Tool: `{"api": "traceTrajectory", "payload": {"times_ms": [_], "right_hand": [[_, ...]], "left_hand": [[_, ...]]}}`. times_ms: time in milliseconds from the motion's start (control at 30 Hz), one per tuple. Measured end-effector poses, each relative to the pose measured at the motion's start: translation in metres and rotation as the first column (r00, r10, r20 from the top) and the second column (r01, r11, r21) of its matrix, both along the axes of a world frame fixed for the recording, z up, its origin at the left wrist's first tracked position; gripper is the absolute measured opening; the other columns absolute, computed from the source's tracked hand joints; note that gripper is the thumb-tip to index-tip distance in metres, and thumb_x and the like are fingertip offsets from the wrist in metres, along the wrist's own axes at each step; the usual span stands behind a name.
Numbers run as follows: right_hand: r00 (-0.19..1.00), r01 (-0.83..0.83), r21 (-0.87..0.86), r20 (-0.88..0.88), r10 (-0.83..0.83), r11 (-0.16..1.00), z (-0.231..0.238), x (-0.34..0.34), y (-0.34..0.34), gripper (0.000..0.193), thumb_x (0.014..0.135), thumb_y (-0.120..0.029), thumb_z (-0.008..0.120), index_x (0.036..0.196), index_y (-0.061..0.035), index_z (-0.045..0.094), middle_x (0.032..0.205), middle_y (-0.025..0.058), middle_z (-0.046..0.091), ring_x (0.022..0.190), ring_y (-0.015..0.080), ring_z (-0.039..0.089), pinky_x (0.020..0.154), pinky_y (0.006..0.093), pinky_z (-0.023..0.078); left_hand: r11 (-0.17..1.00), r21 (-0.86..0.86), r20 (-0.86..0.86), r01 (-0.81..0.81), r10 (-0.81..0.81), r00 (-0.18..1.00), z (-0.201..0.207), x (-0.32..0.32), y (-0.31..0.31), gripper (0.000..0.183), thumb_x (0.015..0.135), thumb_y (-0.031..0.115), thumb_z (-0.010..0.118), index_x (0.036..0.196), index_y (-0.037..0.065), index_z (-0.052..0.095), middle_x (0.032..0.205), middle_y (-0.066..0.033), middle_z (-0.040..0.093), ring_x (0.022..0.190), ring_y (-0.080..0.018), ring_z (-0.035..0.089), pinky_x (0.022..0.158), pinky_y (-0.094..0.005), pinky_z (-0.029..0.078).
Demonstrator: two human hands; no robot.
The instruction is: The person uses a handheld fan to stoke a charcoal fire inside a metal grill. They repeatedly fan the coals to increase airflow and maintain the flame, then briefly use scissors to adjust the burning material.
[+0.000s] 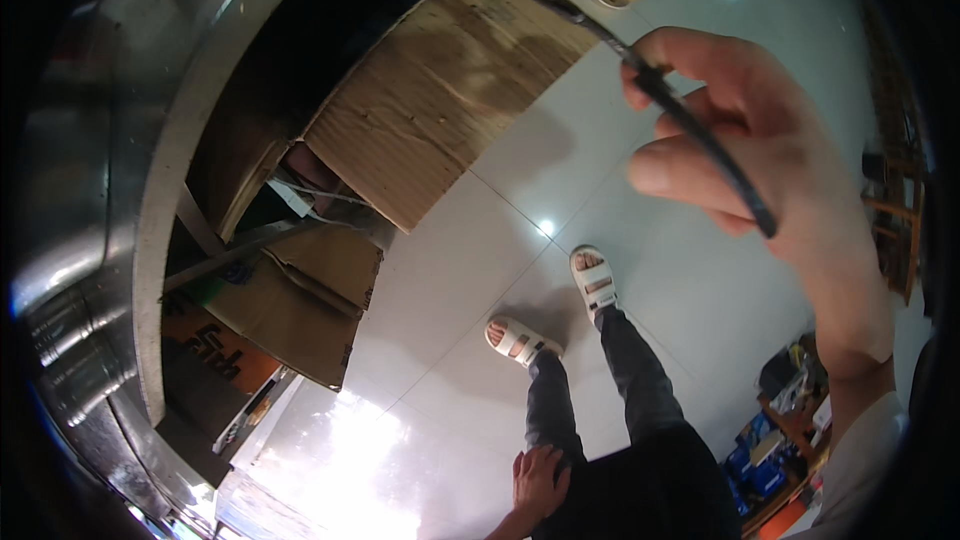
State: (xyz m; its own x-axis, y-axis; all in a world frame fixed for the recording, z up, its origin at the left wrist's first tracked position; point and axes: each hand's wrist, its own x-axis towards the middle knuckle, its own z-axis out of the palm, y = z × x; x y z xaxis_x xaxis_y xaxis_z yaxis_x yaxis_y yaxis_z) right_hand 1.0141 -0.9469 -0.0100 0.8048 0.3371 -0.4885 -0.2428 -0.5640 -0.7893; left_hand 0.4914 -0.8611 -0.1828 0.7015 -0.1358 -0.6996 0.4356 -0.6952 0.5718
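Note:
My right hand (740, 130) is raised at the upper right, its fingers curled around a long, thin black rod-like piece (690, 120). This piece runs from the top edge down across the hand and ends near the wrist. It looks curved, and I cannot tell whether it is stiff or a cable. Low in the view, my left hand (541, 480) lies with its fingers spread on my dark-trousered thigh, holding nothing.
A metal-edged counter (165, 170) fills the left side. Under and beside it are an opened cardboard box (440, 90) and another cardboard piece (310, 290). My sandalled feet stand on the pale tiled floor (460, 240). Blue packages (760, 465) sit on a shelf at the lower right.

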Motion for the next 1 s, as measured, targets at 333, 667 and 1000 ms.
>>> {"api": "traceTrajectory", "payload": {"times_ms": [333,667,1000], "right_hand": [[0.996,0.067,-0.07,0.064,-0.062,0.995,-0.031,0.033,0.012,0.049,0.089,-0.025,0.079,0.127,0.0024,0.061,0.068,-0.0059,0.052,0.047,-0.0002,0.037,0.041,0.0209,0.022],[0.872,-0.157,-0.365,0.384,0.303,0.918,-0.053,0.063,0.034,0.047,0.083,-0.042,0.081,0.091,0.0019,0.068,0.07,0.004,0.063,0.06,0.0149,0.06,0.057,0.031,0.046],[0.871,-0.187,-0.526,0.301,0.388,0.829,-0.034,0.073,0.062,0.035,0.089,-0.029,0.079,0.105,-0.0018,0.064,0.075,0.0,0.058,0.065,0.0058,0.053,0.058,0.025,0.04]], "left_hand": [[0.959,0.151,-0.015,-0.24,0.245,0.97,-0.06,0.02,-0.08,0.032,0.085,0.028,0.066,0.111,0.01,0.07,0.118,-0.0102,0.068,0.119,-0.0305,0.058,0.109,-0.0496,0.039],[0.934,0.218,-0.014,-0.283,0.293,0.956,-0.071,0.012,-0.108,0.028,0.081,0.032,0.068,0.096,0.009,0.071,0.113,-0.0107,0.067,0.116,-0.0315,0.057,0.106,-0.0506,0.039],[0.94,0.224,-0.028,-0.258,0.271,0.962,-0.078,0.004,-0.113,0.029,0.08,0.033,0.068,0.095,0.008,0.069,0.11,-0.012,0.064,0.115,-0.0325,0.057,0.102,-0.053,0.041]]}}
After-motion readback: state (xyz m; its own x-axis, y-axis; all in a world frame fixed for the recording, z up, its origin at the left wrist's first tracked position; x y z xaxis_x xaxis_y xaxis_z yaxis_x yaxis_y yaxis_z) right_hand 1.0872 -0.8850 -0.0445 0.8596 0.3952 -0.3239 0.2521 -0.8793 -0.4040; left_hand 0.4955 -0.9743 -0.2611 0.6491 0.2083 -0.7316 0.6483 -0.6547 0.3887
